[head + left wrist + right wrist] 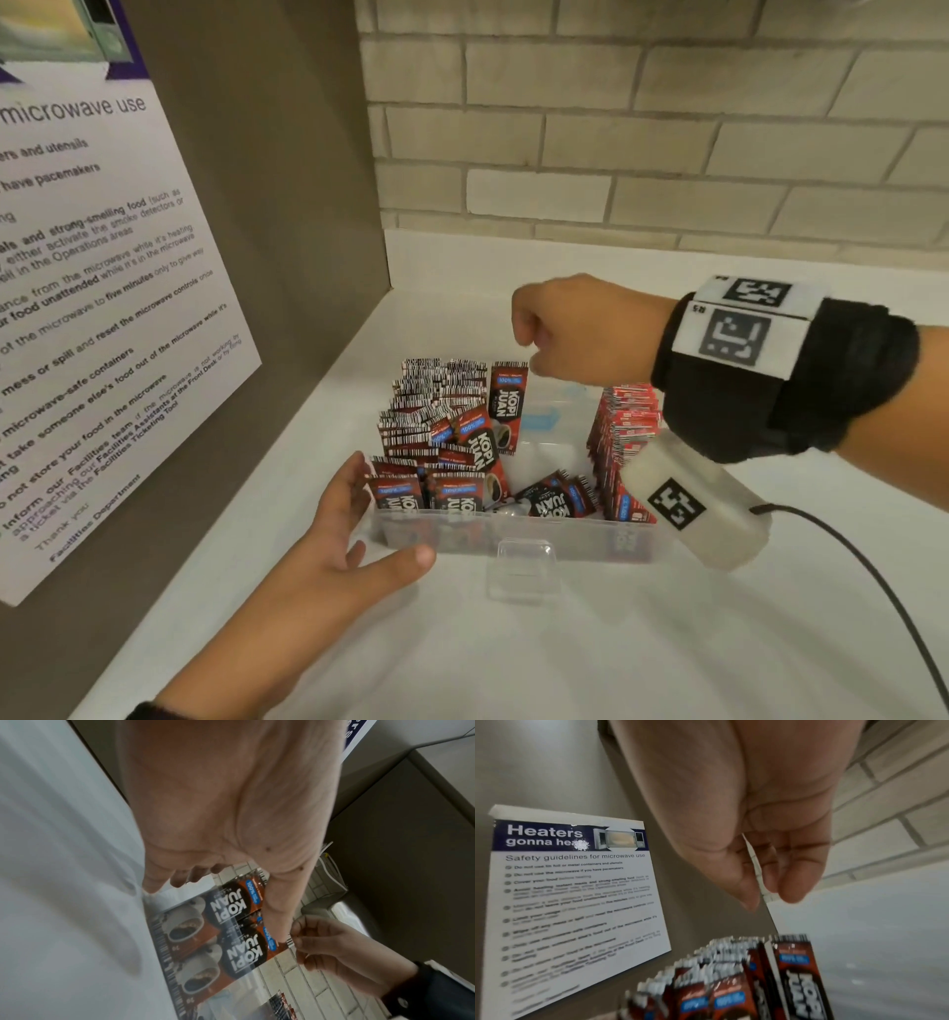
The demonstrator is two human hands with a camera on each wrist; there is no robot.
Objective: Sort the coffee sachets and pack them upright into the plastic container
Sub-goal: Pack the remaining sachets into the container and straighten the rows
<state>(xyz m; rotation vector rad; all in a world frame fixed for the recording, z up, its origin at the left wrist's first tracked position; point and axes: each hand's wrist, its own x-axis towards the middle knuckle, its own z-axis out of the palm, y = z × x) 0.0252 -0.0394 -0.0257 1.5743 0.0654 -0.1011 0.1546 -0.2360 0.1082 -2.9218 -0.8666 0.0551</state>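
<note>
The right hand [560, 329], fingers loosely curled and holding nothing, hangs directly above an upright sachet [508, 406] in the plastic container [513, 534], long axis vertical; the left hand [354, 519] rests open against the container's near-left corner.

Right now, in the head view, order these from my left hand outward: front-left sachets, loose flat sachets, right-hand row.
1. Front-left sachets: beside the left hand.
2. Loose flat sachets: lying mid-front in the container.
3. Right-hand row: against the opposite side.
</note>
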